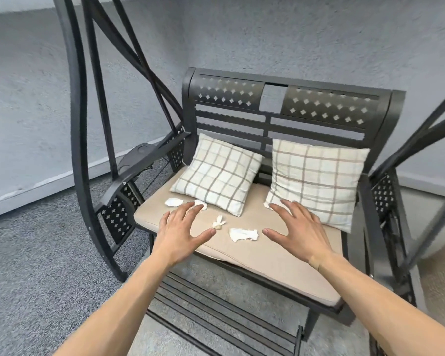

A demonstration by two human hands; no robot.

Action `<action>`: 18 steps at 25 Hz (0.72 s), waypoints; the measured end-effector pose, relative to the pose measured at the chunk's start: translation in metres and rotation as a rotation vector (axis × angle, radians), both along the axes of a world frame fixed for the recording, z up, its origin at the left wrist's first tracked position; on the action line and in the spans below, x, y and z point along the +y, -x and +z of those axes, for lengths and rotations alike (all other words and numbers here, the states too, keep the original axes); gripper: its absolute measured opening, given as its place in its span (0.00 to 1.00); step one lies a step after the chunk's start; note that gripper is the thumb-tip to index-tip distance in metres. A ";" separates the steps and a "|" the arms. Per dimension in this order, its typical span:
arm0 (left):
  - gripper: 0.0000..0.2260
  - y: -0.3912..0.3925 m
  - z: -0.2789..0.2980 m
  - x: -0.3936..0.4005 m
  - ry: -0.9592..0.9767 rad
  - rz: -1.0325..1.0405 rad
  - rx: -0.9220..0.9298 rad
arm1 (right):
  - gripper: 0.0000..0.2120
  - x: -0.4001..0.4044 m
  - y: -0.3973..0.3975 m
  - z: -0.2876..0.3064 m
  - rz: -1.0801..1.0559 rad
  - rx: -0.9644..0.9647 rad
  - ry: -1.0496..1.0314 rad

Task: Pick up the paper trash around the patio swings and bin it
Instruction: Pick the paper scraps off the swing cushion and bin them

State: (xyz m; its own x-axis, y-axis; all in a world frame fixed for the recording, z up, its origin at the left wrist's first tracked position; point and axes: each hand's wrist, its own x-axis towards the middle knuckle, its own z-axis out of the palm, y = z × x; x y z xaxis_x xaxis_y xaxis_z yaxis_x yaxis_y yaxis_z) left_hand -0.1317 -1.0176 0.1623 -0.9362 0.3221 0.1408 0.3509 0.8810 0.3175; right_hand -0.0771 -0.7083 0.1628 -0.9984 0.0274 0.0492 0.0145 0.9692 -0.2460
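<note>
Several crumpled white paper scraps lie on the beige seat cushion (267,255) of a black metal patio swing. One scrap (174,202) sits at the left. Another scrap (202,203) is partly hidden behind my left fingertips. A small twisted scrap (219,223) lies mid-seat, and a larger scrap (243,234) lies between my hands. My left hand (183,232) hovers over the seat, fingers spread, holding nothing. My right hand (298,231) hovers to the right of the larger scrap, also spread and holding nothing.
Two plaid pillows (217,174) (316,179) lean against the swing's slatted backrest (280,116). A black armrest (144,163) and curved frame bars (80,124) stand to the left, more frame bars (409,150) to the right. A footrest (216,312) sits below. Grey carpet (36,253) covers the floor.
</note>
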 end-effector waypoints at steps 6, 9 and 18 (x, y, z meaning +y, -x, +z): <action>0.36 0.063 -0.019 -0.021 -0.008 0.010 -0.048 | 0.34 -0.021 0.066 -0.019 0.000 -0.034 0.012; 0.35 0.110 -0.028 -0.038 -0.005 -0.049 -0.047 | 0.33 -0.043 0.099 -0.031 -0.053 -0.037 0.045; 0.33 0.241 -0.059 -0.110 -0.052 -0.182 -0.120 | 0.32 -0.132 0.165 -0.058 -0.296 -0.085 0.146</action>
